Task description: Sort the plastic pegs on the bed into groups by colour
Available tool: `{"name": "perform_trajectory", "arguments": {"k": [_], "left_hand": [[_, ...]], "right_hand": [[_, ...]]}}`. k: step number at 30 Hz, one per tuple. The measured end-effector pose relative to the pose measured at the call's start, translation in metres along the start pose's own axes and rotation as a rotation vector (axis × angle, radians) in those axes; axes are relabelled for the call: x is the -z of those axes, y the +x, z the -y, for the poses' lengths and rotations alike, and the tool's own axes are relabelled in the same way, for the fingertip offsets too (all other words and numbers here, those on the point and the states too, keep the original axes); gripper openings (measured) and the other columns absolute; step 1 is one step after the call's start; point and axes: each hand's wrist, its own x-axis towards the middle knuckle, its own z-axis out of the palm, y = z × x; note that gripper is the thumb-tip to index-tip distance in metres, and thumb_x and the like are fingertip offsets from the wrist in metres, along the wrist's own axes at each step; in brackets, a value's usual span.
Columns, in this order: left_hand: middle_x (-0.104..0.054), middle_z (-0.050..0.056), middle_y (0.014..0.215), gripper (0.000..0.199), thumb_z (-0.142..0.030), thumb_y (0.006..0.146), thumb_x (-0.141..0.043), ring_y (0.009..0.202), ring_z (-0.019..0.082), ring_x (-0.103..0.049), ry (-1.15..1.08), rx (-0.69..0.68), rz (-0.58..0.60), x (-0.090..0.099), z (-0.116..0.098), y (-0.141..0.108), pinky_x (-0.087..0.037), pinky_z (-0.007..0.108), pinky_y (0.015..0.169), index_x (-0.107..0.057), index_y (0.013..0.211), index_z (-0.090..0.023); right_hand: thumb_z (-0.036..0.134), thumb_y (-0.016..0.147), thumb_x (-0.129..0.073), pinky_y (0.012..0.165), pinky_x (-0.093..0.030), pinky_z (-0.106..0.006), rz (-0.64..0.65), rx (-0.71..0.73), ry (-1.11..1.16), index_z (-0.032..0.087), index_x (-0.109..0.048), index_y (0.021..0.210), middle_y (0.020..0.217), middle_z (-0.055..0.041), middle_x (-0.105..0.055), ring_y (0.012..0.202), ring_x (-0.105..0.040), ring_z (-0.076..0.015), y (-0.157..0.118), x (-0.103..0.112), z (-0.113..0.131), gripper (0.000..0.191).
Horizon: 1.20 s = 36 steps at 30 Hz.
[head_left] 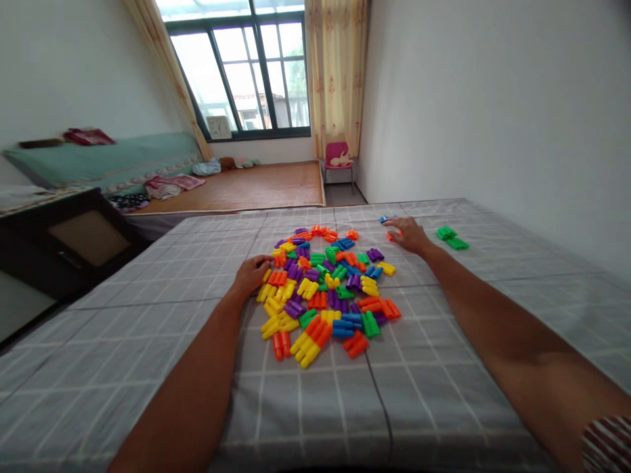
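Nearest, lower right: a dark-and-white striped sleeve cuff (pixel 608 443) on the right arm. Both forearms extend over a grey cloth with pale checked lines (pixel 197 328). Near edge of the heap: a block of orange and yellow plastic tubes (pixel 311 341), orange end adjoining yellow end, lying tilted; just left of it, an orange double-tube plastic piece (pixel 281 345); to its right, beyond a blue tubed plastic piece (pixel 346 327), a green double-tube plastic piece (pixel 371 324). Behind these spreads the loose heap of yellow, orange, purple, green and blue tubed plastic pieces (pixel 338 301), mid-cloth between the arms. Left hand (pixel 254 272) at the heap's left edge, fingers bent toward yellow and orange pieces; cannot tell whether it pinches any. Right hand (pixel 407 233) farther out, right of the heap, thumb apart from the forward-reaching fingers; a small orange plastic piece (pixel 393 235) lies at the thumb and a small blue plastic piece (pixel 384 219) at the fingertips, grip on either cannot be told. Well right of this hand: bright green plastic pieces (pixel 452 238) on the cloth. Beyond: brown mat-topped platform (pixel 266 187), pink chair (pixel 337 154), dark-framed window (pixel 266 72).
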Motion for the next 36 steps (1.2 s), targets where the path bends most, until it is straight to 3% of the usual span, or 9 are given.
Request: {"name": "perform_trajectory", "arguments": {"k": [2, 6, 11, 16, 20, 26, 29, 33, 36], "left_hand": [[-0.073, 0.005, 0.08, 0.044, -0.037, 0.074, -0.048, 0.068, 0.018, -0.061, -0.01, -0.005, 0.006, -0.001, 0.001, 0.0, -0.043, 0.026, 0.059, -0.073, 0.102, -0.014], [-0.073, 0.005, 0.086, 0.043, -0.037, 0.075, -0.047, 0.071, 0.018, -0.062, -0.026, -0.026, -0.001, -0.002, 0.001, -0.001, -0.044, 0.025, 0.061, -0.073, 0.102, -0.014], [-0.073, 0.005, 0.082, 0.044, -0.035, 0.075, -0.046, 0.068, 0.017, -0.061, -0.028, -0.023, 0.002, -0.005, 0.005, 0.001, -0.043, 0.025, 0.06, -0.073, 0.103, -0.014], [-0.073, 0.006, 0.084, 0.044, -0.038, 0.076, -0.046, 0.071, 0.019, -0.061, -0.028, -0.055, 0.0, -0.006, 0.008, 0.001, -0.044, 0.026, 0.06, -0.073, 0.102, -0.014], [-0.073, 0.005, 0.083, 0.044, -0.039, 0.075, -0.047, 0.069, 0.019, -0.062, -0.018, -0.034, 0.004, -0.002, 0.002, -0.001, -0.045, 0.027, 0.061, -0.073, 0.102, -0.015], [-0.074, 0.004, 0.081, 0.041, -0.038, 0.073, -0.049, 0.071, 0.019, -0.063, 0.024, -0.005, 0.002, 0.005, -0.007, -0.002, -0.045, 0.027, 0.063, -0.074, 0.097, -0.017], [-0.074, 0.004, 0.082, 0.042, -0.041, 0.072, -0.049, 0.073, 0.02, -0.063, 0.037, -0.029, 0.0, 0.006, -0.009, -0.002, -0.045, 0.027, 0.064, -0.074, 0.097, -0.017], [-0.073, 0.004, 0.08, 0.045, -0.044, 0.073, -0.048, 0.071, 0.02, -0.063, 0.04, -0.031, 0.006, 0.008, -0.008, -0.003, -0.045, 0.026, 0.063, -0.074, 0.098, -0.016], [-0.073, 0.004, 0.078, 0.048, -0.046, 0.073, -0.048, 0.068, 0.019, -0.062, 0.037, -0.025, 0.01, 0.008, -0.007, -0.003, -0.045, 0.026, 0.062, -0.073, 0.1, -0.015]], "right_hand": [[0.03, 0.089, -0.048, 0.101, -0.041, -0.048, -0.001, 0.044, 0.064, 0.019, -0.064, 0.12, 0.124, -0.0115, -0.065, 0.117, -0.057, -0.0268, 0.009, -0.001, 0.022, 0.037], [0.03, 0.09, -0.049, 0.101, -0.042, -0.042, 0.15, 0.136, 0.118, 0.016, -0.062, 0.123, 0.123, -0.0122, -0.065, 0.115, -0.059, -0.0248, 0.033, -0.015, 0.064, 0.037], [0.029, 0.091, -0.05, 0.102, -0.042, -0.036, 0.26, -0.051, 0.032, 0.01, -0.057, 0.129, 0.13, -0.0161, -0.06, 0.118, -0.058, -0.0243, 0.061, -0.032, 0.091, 0.042], [0.029, 0.087, -0.056, 0.095, -0.048, -0.037, 0.316, -0.114, 0.038, 0.014, -0.059, 0.126, 0.124, -0.0134, -0.065, 0.109, -0.063, -0.025, 0.063, -0.036, 0.098, 0.042], [0.024, 0.084, -0.058, 0.096, -0.048, -0.038, 0.183, -0.087, 0.155, 0.019, -0.056, 0.129, 0.128, -0.0094, -0.063, 0.105, -0.064, -0.022, 0.051, -0.018, 0.072, 0.046], [0.022, 0.081, -0.053, 0.093, -0.05, -0.037, 0.003, -0.384, 0.154, 0.017, -0.054, 0.131, 0.129, -0.0115, -0.061, 0.106, -0.063, -0.0234, 0.002, 0.032, -0.033, 0.049], [0.017, 0.077, -0.051, 0.1, -0.046, -0.042, 0.044, -0.456, 0.059, 0.017, -0.057, 0.129, 0.13, -0.0119, -0.061, 0.114, -0.06, -0.0258, -0.02, 0.039, -0.069, 0.052], [0.013, 0.075, -0.048, 0.109, -0.035, -0.047, 0.193, -0.44, -0.026, 0.016, -0.058, 0.128, 0.136, -0.0133, -0.057, 0.125, -0.052, -0.0273, -0.028, 0.027, -0.079, 0.054], [0.019, 0.078, -0.047, 0.108, -0.036, -0.051, 0.257, -0.404, -0.012, 0.019, -0.059, 0.128, 0.135, -0.0124, -0.058, 0.126, -0.052, -0.0284, -0.026, 0.016, -0.074, 0.051]]}}
